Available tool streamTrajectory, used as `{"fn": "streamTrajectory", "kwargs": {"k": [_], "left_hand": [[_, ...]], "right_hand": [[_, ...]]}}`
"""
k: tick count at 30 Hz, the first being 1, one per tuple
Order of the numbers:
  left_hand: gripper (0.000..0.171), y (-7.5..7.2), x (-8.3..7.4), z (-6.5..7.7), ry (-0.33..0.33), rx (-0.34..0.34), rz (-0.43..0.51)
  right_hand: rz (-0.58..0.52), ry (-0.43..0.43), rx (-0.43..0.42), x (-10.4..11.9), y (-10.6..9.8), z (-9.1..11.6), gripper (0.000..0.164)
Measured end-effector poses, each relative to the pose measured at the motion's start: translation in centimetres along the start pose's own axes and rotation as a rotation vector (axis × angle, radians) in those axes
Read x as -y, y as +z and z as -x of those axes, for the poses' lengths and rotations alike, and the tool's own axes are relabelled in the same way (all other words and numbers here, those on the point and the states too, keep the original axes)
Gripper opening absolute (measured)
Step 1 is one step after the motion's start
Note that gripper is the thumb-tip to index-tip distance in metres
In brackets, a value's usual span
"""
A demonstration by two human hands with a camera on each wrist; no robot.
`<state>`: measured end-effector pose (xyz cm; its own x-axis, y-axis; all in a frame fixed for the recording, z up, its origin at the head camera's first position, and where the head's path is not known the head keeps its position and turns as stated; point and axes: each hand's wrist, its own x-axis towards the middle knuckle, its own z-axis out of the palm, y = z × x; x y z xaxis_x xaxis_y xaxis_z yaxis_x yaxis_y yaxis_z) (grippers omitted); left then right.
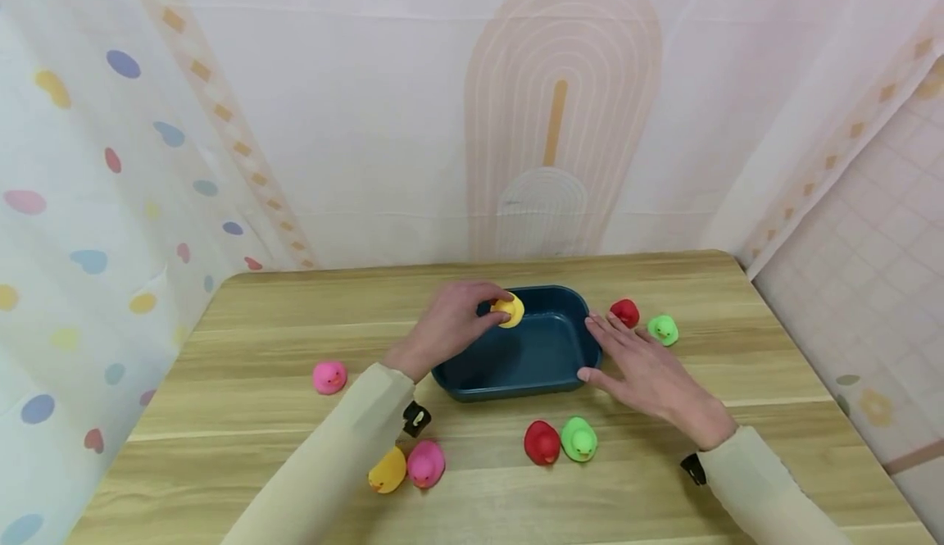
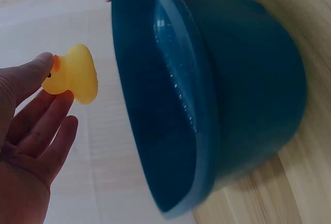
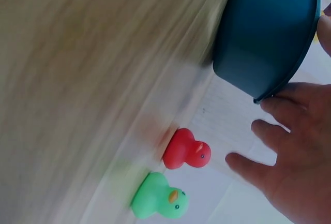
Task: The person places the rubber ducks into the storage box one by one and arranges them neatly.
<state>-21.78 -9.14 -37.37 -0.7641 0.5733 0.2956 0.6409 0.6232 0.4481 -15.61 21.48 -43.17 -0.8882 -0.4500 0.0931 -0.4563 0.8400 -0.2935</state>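
Observation:
Between thumb and fingertips my left hand [image 1: 457, 320] pinches a yellow rubber duck [image 1: 510, 310] above the left part of a dark blue basin [image 1: 527, 391]. In the left wrist view the duck [image 2: 77, 74] hangs beside the basin's rim [image 2: 204, 131], apart from it. My right hand [image 1: 649, 373] rests its straight fingers on the basin's right rim. Past those fingers stand a red duck [image 1: 625, 312] and a green duck [image 1: 663, 330]; the right wrist view shows the red duck [image 3: 186, 149] near the fingertips. Water drops glint on the basin's inner wall.
In front of the basin are a red duck [image 1: 542, 442] and a green duck [image 1: 579, 439]. A yellow duck [image 1: 388, 470] and a pink duck [image 1: 426, 464] sit by the left sleeve. Another pink duck [image 1: 329, 378] stands farther left. A patterned curtain [image 1: 369, 119] hangs behind the wooden table [image 1: 280, 307].

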Motion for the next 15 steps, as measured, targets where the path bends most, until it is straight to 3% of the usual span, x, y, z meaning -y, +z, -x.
{"fn": "streamTrajectory", "kwargs": {"k": [8,15], "left_hand": [[0.027,2.1,-0.2,-2.1,-0.099,0.127,0.069],[0.026,3.6,-0.8,-3.6,-0.110,0.179,0.100]], "right_hand": [[-0.031,-0.052,0.011,-0.3,-0.2,0.0,0.076],[-0.032,-0.064,0.010,-0.4,-0.4,0.0,0.076]]}}
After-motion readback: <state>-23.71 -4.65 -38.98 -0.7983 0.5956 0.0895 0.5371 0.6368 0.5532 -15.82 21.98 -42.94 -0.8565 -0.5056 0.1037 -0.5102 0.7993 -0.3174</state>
